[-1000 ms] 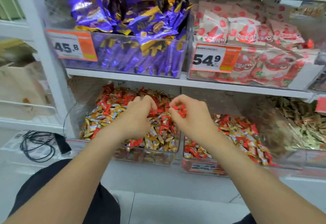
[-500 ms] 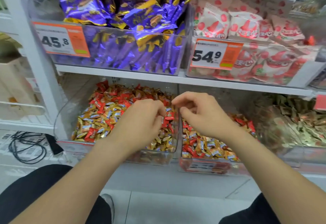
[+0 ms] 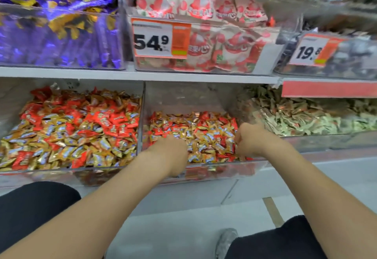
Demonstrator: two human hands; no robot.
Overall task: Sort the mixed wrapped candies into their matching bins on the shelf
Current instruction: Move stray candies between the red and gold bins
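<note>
Three clear bins sit on the lower shelf. The left bin (image 3: 12,175) holds mixed red and gold wrapped candies (image 3: 81,128). The middle bin (image 3: 224,169) holds a lower pile of gold and red candies (image 3: 204,132). My left hand (image 3: 173,152) reaches over this bin's front wall, its fingers pointing down into the pile and hidden. My right hand (image 3: 250,140) is at the pile's right side, its fingers curled tight around small wrapped candies.
The right bin (image 3: 326,142) holds pale green and gold candies (image 3: 306,115). On the upper shelf (image 3: 142,75) stand bins of purple packs (image 3: 61,13), strawberry packs (image 3: 204,9) and dark sweets (image 3: 346,54), with price tags. Below are the grey floor and my knees.
Both hands moved right, from over the left bin and the divider into the middle bin. The view swung right and came closer to the shelf.
</note>
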